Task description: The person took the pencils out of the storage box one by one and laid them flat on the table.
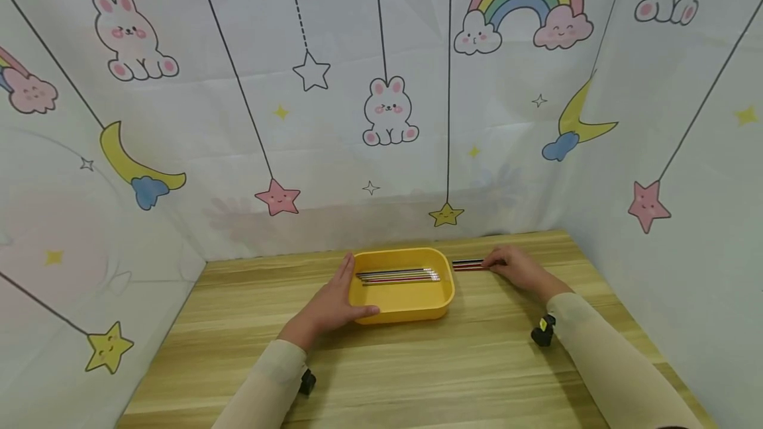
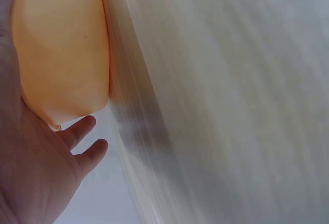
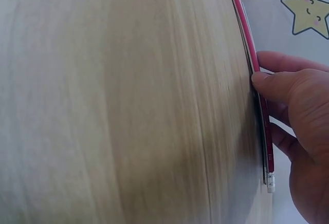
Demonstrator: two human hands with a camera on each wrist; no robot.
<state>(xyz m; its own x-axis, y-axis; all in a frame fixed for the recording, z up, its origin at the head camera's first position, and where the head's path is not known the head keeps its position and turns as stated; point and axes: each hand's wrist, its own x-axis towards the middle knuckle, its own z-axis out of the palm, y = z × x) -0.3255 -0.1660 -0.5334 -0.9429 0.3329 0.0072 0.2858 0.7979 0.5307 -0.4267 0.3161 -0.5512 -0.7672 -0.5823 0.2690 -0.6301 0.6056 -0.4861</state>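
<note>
1. Tray: a yellow tray (image 1: 405, 296) rests upright on the wood-grained table (image 1: 417, 376), near its back edge.
2. Contents: several pencils of different colours (image 1: 398, 277) lie in the tray, roughly parallel, running left to right across its middle and back part. A bare strip of tray floor shows in front of them.
3. Left hand (image 1: 328, 306): placed at the tray's left end. Grip is spread; the fingers lie along the outside of the wall and the thumb reaches over the near rim.
4. Loose pencils: a small group (image 1: 467, 265) lies on the table just right of the tray. Whether the ends touch the tray wall cannot be told.
5. Right hand (image 1: 524, 271): at the right part of that group. Grip is pinching a red pencil (image 3: 266, 136) between thumb and fingers. A white eraser (image 3: 271, 182) caps one end; dark pencil edges show alongside.
6. Surroundings: a white cloth (image 1: 334, 144) printed with rabbits, stars, moons and rainbows stands behind the table. Both arms wear cream sleeves (image 1: 614, 363).
</note>
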